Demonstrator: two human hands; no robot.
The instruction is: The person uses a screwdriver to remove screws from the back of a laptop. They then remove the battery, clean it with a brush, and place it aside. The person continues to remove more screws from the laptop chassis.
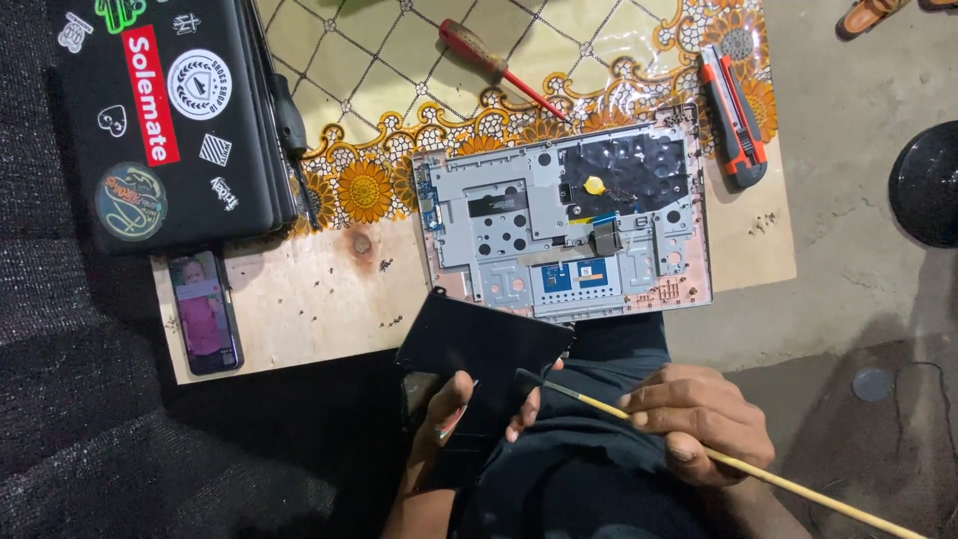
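— Right hand (704, 419)?
— Pinching a thin brush (699, 449), grip closed, bristles touching the black panel (484, 344).
— Left hand (449, 409)?
— Clasping that panel over the lap, just before the opened laptop base (569, 225) lying on the desk (299, 309).

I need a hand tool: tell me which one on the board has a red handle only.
The screwdriver at top centre; the knife is red and black.

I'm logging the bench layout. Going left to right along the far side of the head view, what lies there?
Stickered black laptop → black-handled screwdriver → red-handled screwdriver → opened laptop chassis → red and black utility knife → round black object on the floor.
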